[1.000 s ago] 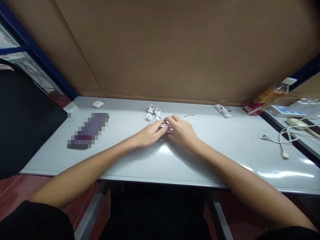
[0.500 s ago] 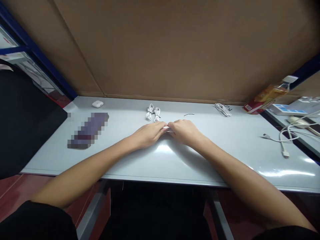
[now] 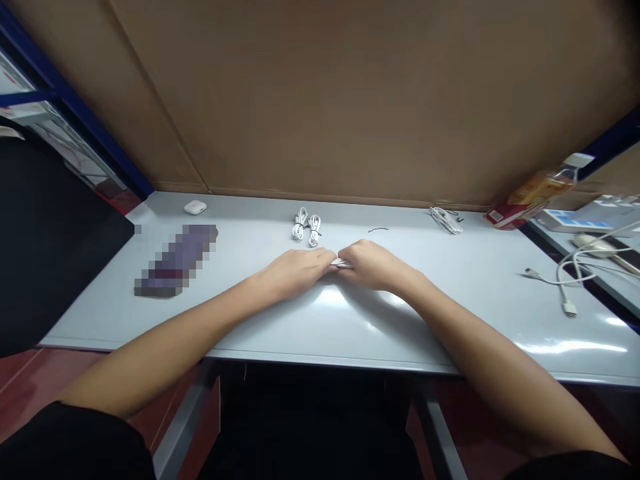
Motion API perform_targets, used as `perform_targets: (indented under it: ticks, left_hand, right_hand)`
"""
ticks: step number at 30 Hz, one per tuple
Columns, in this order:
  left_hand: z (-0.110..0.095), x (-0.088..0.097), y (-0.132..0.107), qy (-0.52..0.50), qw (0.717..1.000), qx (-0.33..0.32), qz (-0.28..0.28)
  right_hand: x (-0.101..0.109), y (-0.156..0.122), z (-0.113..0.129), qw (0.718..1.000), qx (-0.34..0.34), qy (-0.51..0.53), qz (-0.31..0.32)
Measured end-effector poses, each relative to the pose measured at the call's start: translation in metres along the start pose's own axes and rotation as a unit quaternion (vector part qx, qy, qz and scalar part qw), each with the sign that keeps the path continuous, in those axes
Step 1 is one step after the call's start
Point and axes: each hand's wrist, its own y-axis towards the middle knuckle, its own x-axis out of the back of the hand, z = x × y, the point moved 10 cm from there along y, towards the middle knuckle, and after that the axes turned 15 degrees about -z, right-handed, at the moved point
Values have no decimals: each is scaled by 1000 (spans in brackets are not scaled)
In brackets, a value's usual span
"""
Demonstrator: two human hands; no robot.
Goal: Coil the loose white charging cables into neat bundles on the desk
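A folded white cable [image 3: 342,263] spans the small gap between my two hands, low over the middle of the desk. My left hand [image 3: 303,268] is closed on its left end, and my right hand [image 3: 370,265] wraps round its right end. Most of the cable is hidden by my fingers. Just beyond my left hand lie two white cable bundles, one [image 3: 299,224] beside the other [image 3: 315,230], each bound with a black tie. A loose black tie [image 3: 379,230] rests on the desk beyond my right hand.
Another coiled white cable [image 3: 446,220] lies at the back right, near a bottle with an orange drink [image 3: 537,193]. Loose white cables [image 3: 563,280] trail over the right side. A white earbud case [image 3: 195,207] and a blurred-out purple object [image 3: 180,260] lie left. Cardboard [image 3: 325,100] stands behind the desk.
My hands have shifted slightly towards me, and the right one has turned a little. More of the folded cable shows between them, and the nearer bundle is now fully visible.
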Motion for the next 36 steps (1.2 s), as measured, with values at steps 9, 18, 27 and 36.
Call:
perform_targets:
  ticks: [9,18,27,36]
  left_hand:
    - [16,8,1,-165,983,83,-14]
    - [13,8,4,-226,968,108,-36]
    - [5,8,-3,-86,994,74,-7]
    - [2,-1,1,-31,999,3,-16]
  right_hand:
    - [17,1,7,994,16,-9,-110]
    - [7,4,2,990,-15,-82,-116]
    - [2,2,6,992,-10,-126,-17]
    - [-3,-3,9,998,9,-58,18]
